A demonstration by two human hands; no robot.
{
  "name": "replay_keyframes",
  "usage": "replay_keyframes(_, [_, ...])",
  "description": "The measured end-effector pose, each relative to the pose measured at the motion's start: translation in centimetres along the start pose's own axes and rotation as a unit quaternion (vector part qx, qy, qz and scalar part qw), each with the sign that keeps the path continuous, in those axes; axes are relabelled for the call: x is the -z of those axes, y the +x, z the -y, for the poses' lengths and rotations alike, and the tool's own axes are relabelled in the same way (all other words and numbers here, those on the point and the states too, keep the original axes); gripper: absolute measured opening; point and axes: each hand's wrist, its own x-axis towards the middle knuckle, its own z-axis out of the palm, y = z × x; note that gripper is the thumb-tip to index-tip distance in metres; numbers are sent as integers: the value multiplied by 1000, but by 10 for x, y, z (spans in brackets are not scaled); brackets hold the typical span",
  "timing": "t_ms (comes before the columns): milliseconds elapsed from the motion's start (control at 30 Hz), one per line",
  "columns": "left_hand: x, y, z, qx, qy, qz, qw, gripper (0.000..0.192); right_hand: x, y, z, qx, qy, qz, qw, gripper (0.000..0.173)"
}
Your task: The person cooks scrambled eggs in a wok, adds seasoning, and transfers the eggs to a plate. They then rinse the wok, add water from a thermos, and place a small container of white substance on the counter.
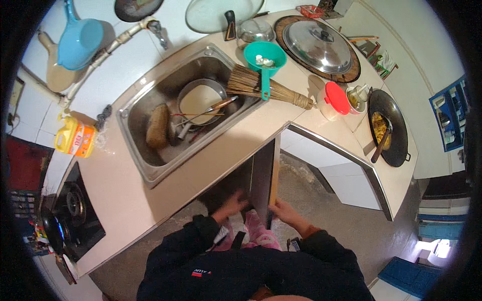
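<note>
My right hand [288, 215] grips the light wooden edge of a dark cabinet door [262, 180], which stands swung out below the counter. On the other side of the door, my left hand [230, 207] is low in front of the dark cabinet opening [226, 186]. Its fingers are blurred and look spread, with nothing seen in them. Both hands are lower than the counter edge, above pink slippers [260, 229]. Much of the cabinet's inside is in shadow, and I cannot tell what it holds.
A steel sink [139, 156] holds a pot [205, 88] of pale liquid and a brown scrubber-like object [158, 126]. A straw brush [286, 92] lies under a green strainer [265, 56]. A wok [395, 113] with yellow food stands right; a gas stove [81, 214] with a blue flame is left.
</note>
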Motion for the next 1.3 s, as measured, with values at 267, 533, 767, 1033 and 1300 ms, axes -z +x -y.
replay_keyframes(267, [49,-149,-76,7,328,-53,943,34,-94,83,40,43,164,95,981,29])
replay_keyframes(533, [116,-267,-102,27,250,-76,965,41,-66,89,108,73,-54,71,993,25])
replay_keyframes(767, [121,-335,-102,217,326,-197,898,36,74,118,222,188,370,20,910,44])
replay_keyframes(1033, [68,-365,-126,255,253,-307,881,26,134,210,298,70,520,174,834,46])
replay_keyframes(1300, [34,-387,-115,303,200,-399,842,23,117,180,344,118,378,325,859,28])
